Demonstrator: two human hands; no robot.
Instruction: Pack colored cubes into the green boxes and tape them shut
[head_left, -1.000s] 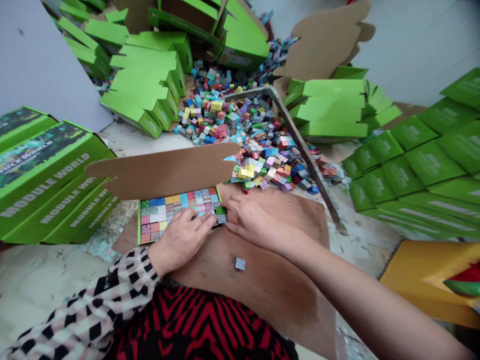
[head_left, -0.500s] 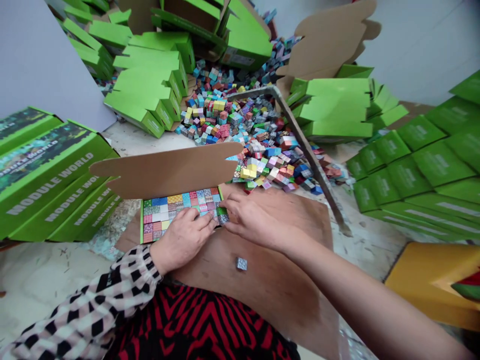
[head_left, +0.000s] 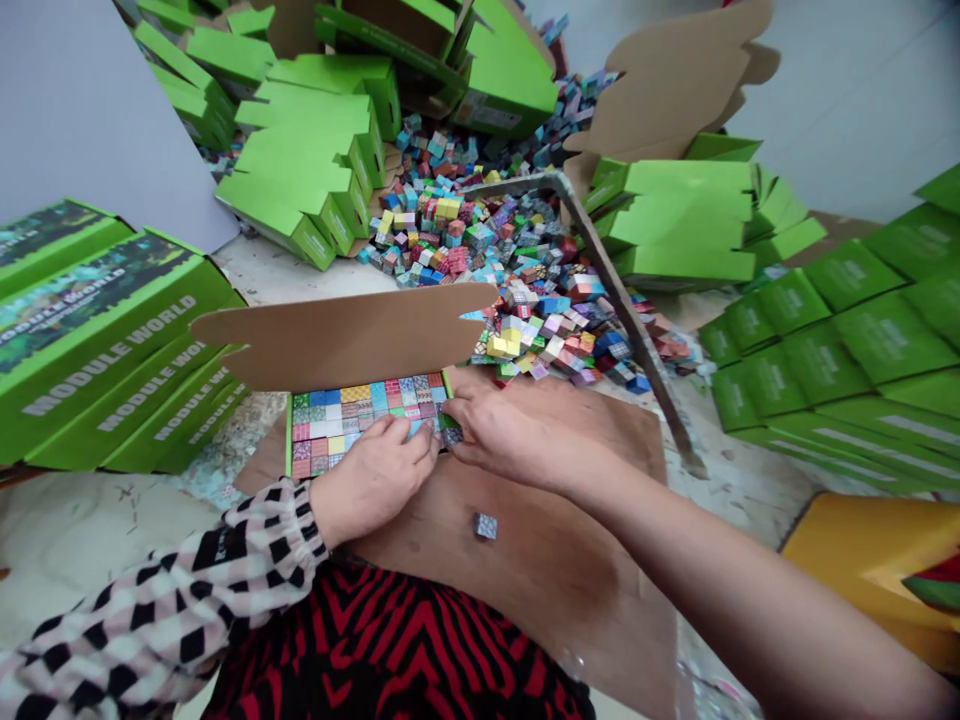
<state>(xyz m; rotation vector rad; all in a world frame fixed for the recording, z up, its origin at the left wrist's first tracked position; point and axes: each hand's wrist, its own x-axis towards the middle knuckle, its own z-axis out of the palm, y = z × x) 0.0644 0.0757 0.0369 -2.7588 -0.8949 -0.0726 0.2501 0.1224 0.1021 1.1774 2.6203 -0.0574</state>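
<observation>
A shallow green box [head_left: 289,445] lies in front of me, packed with rows of small patterned blocks [head_left: 356,395]. Its brown cardboard flap [head_left: 352,335] stands up along the far side. My left hand [head_left: 379,470] rests over the near side of the box, fingers bent together against the blocks; what may be under the fingertips is hidden. At the box's right end, my right hand [head_left: 499,435] closes its thumb and fingers around the corner. One loose grey patterned block [head_left: 486,526] lies on the brown board [head_left: 555,590], nearer to me.
A big heap of loose coloured blocks [head_left: 480,240] spreads beyond the box, with an angled metal bar [head_left: 634,320] across it. Green cartons [head_left: 120,350] are stacked at left, more green boxes [head_left: 847,340] at right. Open green boxes [head_left: 315,140] lie behind. A yellow container [head_left: 847,560] stands at lower right.
The whole view has shifted slightly. My left fingers have drawn in a little over the blocks, while my right hand stays at the box's right end.
</observation>
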